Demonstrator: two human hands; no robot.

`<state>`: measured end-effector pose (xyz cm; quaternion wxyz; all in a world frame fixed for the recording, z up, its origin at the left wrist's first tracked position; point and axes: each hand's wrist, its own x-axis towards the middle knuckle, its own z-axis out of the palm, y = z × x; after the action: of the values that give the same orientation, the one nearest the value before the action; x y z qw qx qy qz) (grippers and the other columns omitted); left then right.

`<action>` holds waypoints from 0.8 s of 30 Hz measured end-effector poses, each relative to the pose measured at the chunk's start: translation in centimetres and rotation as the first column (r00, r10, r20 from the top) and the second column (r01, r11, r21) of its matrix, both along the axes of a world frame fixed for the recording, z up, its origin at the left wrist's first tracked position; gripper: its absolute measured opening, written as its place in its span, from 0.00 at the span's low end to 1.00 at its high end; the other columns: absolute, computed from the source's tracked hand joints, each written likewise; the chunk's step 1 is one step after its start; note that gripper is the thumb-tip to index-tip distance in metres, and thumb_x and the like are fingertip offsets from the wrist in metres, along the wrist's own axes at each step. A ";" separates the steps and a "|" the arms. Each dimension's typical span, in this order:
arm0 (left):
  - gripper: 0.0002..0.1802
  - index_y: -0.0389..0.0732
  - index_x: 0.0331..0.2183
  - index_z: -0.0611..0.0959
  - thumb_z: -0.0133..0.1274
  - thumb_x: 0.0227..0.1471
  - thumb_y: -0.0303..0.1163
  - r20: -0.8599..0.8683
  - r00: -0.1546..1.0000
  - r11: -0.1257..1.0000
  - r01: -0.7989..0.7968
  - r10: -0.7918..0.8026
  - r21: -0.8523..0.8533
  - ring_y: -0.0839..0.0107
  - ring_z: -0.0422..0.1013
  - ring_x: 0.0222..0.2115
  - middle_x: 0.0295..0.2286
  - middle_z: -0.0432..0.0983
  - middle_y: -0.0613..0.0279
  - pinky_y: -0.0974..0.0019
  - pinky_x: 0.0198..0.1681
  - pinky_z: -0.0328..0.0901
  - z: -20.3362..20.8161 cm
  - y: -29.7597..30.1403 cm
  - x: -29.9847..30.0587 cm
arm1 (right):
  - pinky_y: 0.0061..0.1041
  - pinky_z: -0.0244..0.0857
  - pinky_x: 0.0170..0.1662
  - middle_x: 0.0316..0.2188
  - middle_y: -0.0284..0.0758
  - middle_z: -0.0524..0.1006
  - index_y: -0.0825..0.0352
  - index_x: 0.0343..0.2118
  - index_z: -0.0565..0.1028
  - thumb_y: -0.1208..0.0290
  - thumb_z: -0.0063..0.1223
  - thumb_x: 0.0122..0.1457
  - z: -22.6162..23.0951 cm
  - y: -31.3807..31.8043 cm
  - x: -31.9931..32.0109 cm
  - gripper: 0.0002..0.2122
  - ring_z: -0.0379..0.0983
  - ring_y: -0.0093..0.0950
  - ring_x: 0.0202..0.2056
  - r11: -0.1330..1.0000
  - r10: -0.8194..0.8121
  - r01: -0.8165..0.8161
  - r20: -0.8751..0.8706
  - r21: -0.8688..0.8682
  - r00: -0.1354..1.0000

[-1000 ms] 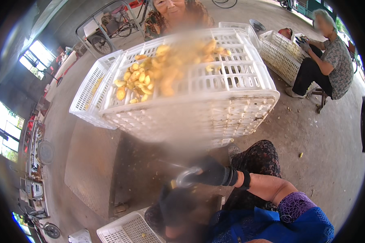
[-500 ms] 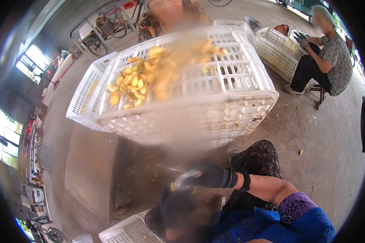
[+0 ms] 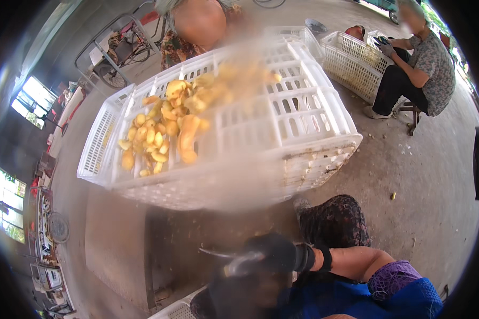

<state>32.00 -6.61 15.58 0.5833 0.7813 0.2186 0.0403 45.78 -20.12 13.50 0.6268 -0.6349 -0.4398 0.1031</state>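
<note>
My right hand (image 3: 274,252), in a dark glove, is closed around a shiny thin metal tool (image 3: 242,263) low in the middle of the view. A narrow tip points left from it; blur hides its exact kind. Close below is my left hand (image 3: 231,295), also dark-gloved, its fingers smeared and whatever they hold hidden. Beyond both hands, an upturned white plastic crate (image 3: 319,149) carries a heap of yellow, knobbly root-like pieces (image 3: 157,135), some long, others small and rounded.
Another white crate (image 3: 181,311) stands by my lap, partly hidden. A person (image 3: 199,26) sits across the big crate. At the right, another person (image 3: 431,74) works on a low stool beside white crates (image 3: 351,69). A brown board (image 3: 114,242) lies at the left.
The view has shifted, so the big crate and heap sit farther left. My hands stay close together, a little lower in view, the right still holding the metal tool.
</note>
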 end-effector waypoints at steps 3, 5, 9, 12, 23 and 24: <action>0.12 0.32 0.43 0.75 0.45 0.57 0.23 -0.028 0.999 1.000 0.016 -0.017 -0.019 0.71 0.73 0.29 0.33 0.75 0.56 0.69 0.32 0.70 -0.8 -0.4 0.9 | 0.30 0.68 0.42 0.41 0.41 0.77 0.68 0.43 0.76 0.71 0.57 0.55 0.3 -0.5 -0.2 0.13 0.76 0.36 0.42 0.996 0.056 -0.063 -0.107 -0.063 0.993; 0.12 0.32 0.43 0.76 0.45 0.56 0.23 -0.046 0.999 0.999 0.024 -0.025 -0.026 0.71 0.73 0.29 0.33 0.75 0.56 0.69 0.32 0.70 -1.3 -0.5 1.5 | 0.30 0.68 0.43 0.42 0.41 0.77 0.68 0.45 0.76 0.72 0.57 0.55 1.5 -0.9 -0.4 0.14 0.75 0.38 0.44 0.989 0.095 -0.114 -0.183 -0.095 0.979; 0.12 0.32 0.43 0.76 0.45 0.56 0.23 -0.068 0.997 0.999 0.028 -0.030 -0.035 0.71 0.73 0.29 0.33 0.75 0.56 0.69 0.32 0.69 -2.0 -0.2 2.9 | 0.32 0.69 0.40 0.38 0.41 0.78 0.64 0.40 0.77 0.72 0.57 0.54 4.3 -1.3 -0.3 0.11 0.76 0.39 0.40 0.992 0.087 -0.115 -0.348 -0.059 0.933; 0.11 0.32 0.42 0.76 0.46 0.56 0.23 -0.080 0.996 0.999 0.033 -0.036 -0.043 0.71 0.73 0.29 0.33 0.75 0.56 0.69 0.32 0.69 -2.3 -0.1 3.7 | 0.33 0.70 0.36 0.36 0.40 0.78 0.63 0.37 0.77 0.72 0.56 0.54 5.1 -1.1 0.3 0.08 0.77 0.40 0.35 0.998 0.036 -0.049 -0.271 -0.041 0.962; 0.11 0.33 0.41 0.76 0.46 0.56 0.23 -0.114 0.993 0.998 0.033 -0.039 -0.052 0.71 0.73 0.29 0.33 0.75 0.56 0.68 0.32 0.69 -3.1 0.8 4.9 | 0.35 0.70 0.31 0.34 0.42 0.77 0.66 0.41 0.75 0.64 0.56 0.58 4.0 -1.4 1.1 0.12 0.75 0.44 0.31 0.994 0.013 -0.010 0.019 -0.111 1.000; 0.11 0.33 0.41 0.76 0.46 0.56 0.23 -0.113 0.993 0.998 0.032 -0.038 -0.054 0.71 0.73 0.29 0.33 0.75 0.56 0.68 0.32 0.69 -3.1 0.9 5.0 | 0.35 0.70 0.32 0.35 0.42 0.77 0.66 0.42 0.75 0.64 0.56 0.58 3.9 -1.5 1.2 0.13 0.76 0.44 0.32 0.991 0.020 -0.014 0.045 -0.133 0.999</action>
<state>36.96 -5.74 12.47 0.5905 0.7707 0.2387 -0.0203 47.00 -21.64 17.42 0.5718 -0.6737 -0.4519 0.1227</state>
